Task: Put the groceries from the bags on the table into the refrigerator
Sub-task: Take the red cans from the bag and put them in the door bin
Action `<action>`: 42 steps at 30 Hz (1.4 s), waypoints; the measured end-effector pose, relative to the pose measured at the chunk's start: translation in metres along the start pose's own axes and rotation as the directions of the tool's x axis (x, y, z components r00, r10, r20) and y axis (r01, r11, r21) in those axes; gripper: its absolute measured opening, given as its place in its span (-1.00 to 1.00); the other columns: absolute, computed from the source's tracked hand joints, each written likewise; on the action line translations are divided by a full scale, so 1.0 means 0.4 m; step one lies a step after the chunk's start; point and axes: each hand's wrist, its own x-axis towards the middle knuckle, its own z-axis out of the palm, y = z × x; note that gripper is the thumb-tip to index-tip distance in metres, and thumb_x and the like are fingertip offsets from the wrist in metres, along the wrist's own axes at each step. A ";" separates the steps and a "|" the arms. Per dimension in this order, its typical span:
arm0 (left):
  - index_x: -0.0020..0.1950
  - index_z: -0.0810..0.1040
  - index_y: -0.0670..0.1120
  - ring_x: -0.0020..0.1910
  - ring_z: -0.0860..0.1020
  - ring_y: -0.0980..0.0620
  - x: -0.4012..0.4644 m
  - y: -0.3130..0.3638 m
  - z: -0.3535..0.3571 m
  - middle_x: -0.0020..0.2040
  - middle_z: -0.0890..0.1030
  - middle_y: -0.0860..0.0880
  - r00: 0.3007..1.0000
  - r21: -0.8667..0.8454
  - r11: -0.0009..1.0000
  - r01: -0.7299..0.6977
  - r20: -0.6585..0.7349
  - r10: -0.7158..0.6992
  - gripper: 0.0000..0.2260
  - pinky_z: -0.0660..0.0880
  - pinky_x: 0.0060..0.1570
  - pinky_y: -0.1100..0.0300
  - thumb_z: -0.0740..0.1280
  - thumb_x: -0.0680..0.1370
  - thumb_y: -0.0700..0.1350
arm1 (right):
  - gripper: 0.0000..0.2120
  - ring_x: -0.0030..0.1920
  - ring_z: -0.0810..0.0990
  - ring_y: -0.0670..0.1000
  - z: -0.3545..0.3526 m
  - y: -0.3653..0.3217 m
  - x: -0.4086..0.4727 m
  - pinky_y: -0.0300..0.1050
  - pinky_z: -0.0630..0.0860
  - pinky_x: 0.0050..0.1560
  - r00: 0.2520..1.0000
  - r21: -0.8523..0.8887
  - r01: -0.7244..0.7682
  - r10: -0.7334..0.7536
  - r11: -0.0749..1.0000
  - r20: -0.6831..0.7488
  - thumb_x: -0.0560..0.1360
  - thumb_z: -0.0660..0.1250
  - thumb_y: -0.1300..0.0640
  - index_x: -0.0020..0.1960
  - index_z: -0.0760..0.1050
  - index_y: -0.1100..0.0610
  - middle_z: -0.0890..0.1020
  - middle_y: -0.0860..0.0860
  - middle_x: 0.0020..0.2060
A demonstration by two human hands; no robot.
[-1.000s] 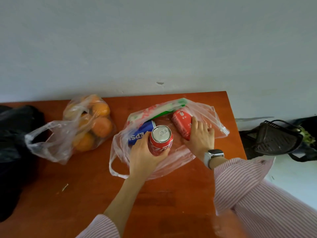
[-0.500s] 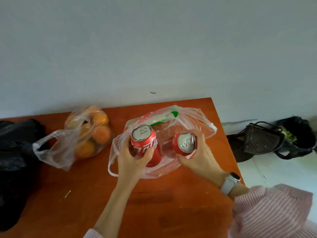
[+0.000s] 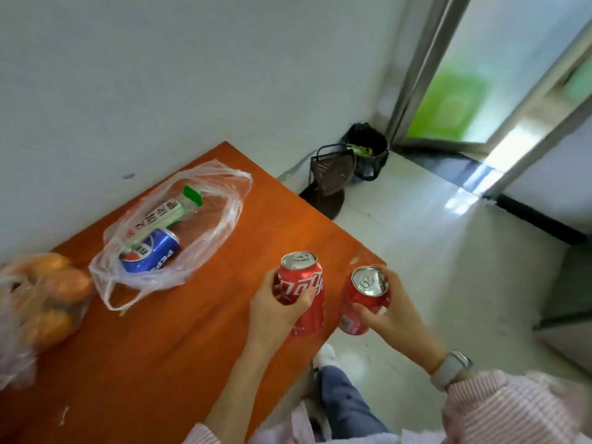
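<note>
My left hand (image 3: 275, 307) grips a red cola can (image 3: 306, 291) upright above the right edge of the orange table (image 3: 160, 347). A second red can (image 3: 360, 299) is held in my right hand (image 3: 389, 310), past the table edge and over the floor. Behind them on the table lies a clear plastic bag (image 3: 173, 232) with a blue Pepsi can (image 3: 150, 251) and a white-and-green package (image 3: 166, 213) inside. A bag of oranges (image 3: 48, 293) sits at the left edge of view. No refrigerator can be made out.
A white wall runs behind the table. On the tiled floor to the right stand a dark basket (image 3: 331, 168) and a black bin (image 3: 366, 149) in the corner. A doorway with a metal frame (image 3: 413, 68) opens beyond them. My legs and a white shoe (image 3: 326, 354) show below.
Both cans came out of the clear bag and moved right, past the table edge. The view swung right, bringing the floor and doorway into sight.
</note>
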 end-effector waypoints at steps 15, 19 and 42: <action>0.12 0.45 0.01 -0.05 0.52 0.24 -0.429 0.213 0.998 -0.04 0.57 0.12 0.521 0.051 0.920 -0.389 0.836 0.174 -0.57 0.49 -0.13 0.42 0.52 0.33 -0.10 | -0.43 0.08 0.52 -0.12 -0.709 0.336 -0.785 -0.23 0.44 0.11 0.476 0.283 -0.234 0.364 0.930 -0.801 0.18 0.46 0.05 0.12 0.31 -0.13 0.50 0.02 0.09; 0.15 0.46 -0.03 -0.09 0.52 0.29 -0.611 0.281 1.287 -0.03 0.57 0.10 0.409 -0.021 0.896 -0.444 0.885 0.224 -0.55 0.48 -0.17 0.44 0.52 0.32 -0.09 | -0.41 0.08 0.53 -0.15 -0.924 0.424 -0.968 -0.39 0.44 0.05 0.362 0.288 -0.235 0.359 0.928 -0.861 0.21 0.47 0.09 0.19 0.35 -0.02 0.52 -0.04 0.08; 0.13 0.41 0.08 -0.01 0.55 0.22 -0.812 1.025 2.192 0.03 0.57 0.14 0.305 -0.434 0.577 -0.692 0.549 0.778 -0.45 0.51 -0.03 0.31 0.53 0.21 0.10 | -0.52 0.02 0.54 -0.16 -2.154 0.404 -0.966 -0.26 0.50 0.00 0.409 -0.091 0.153 -0.147 0.984 -0.901 0.35 0.47 0.23 0.08 0.32 -0.14 0.50 -0.18 0.02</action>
